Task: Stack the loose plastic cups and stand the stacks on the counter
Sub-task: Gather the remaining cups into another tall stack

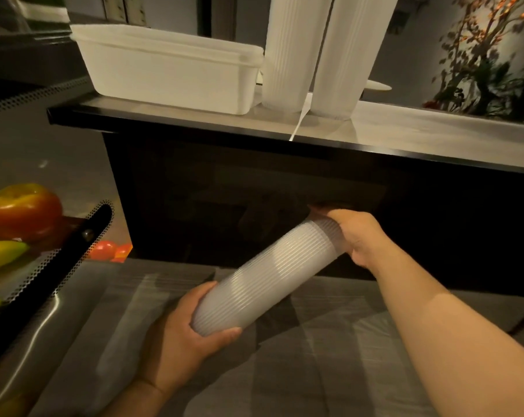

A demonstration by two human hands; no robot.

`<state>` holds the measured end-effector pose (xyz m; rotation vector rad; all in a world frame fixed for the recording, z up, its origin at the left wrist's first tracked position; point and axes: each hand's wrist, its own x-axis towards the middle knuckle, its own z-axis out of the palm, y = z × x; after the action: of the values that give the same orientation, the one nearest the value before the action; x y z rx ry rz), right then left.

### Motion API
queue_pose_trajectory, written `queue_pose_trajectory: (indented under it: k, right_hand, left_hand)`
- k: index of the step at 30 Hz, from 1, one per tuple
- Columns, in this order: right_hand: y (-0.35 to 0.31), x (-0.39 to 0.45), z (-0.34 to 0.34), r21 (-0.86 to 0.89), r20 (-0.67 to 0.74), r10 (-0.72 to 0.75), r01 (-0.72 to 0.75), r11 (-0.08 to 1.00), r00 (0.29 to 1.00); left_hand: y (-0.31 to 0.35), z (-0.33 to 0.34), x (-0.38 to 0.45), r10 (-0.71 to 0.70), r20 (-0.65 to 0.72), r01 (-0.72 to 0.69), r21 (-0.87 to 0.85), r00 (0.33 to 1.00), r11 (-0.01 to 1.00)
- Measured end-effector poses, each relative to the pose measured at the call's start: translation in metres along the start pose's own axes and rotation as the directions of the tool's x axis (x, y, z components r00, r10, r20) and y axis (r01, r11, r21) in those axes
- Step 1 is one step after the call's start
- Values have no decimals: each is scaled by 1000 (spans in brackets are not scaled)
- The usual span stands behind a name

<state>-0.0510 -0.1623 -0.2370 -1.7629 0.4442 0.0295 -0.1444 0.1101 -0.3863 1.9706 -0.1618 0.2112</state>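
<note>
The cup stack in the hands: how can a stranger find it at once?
Start at the black-edged counter holding two upright white cup stacks. Below it, the left hand and right hand grip the translucent ribbed plastic cup stack. It alone is tilted, held in the air.

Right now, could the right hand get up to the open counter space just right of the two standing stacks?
Probably yes. The counter lies bare right of the two standing stacks, nothing hanging above it. But the right hand and left hand both grip the tilted cup stack, so the stack would rise with it.
</note>
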Motion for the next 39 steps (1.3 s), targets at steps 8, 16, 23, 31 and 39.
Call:
queue_pose_trajectory:
  k: [8,16,23,31,39]
  right_hand:
    - [18,-2,13,271,203,7,-63,961,979]
    - [52,80,-26,-706,-252,-295,33,707,922]
    - [91,189,-22,-919,68,-215,145,366,974]
    - [72,156,-23,-701,-52,-294,175,691,954]
    - [18,45,-37,304,-83,-66,88,949,994]
  left_hand:
    - [3,1,-1,-25,-40,23,-43,999,999]
    - [5,1,2,-93,-127,88,-44,987,995]
    - [-1,0,0,-93,-133,90,-24,987,996]
    - [-4,-2,2,-100,-139,100,-4,985,995]
    - [-2,-3,2,-91,-143,95,19,985,995]
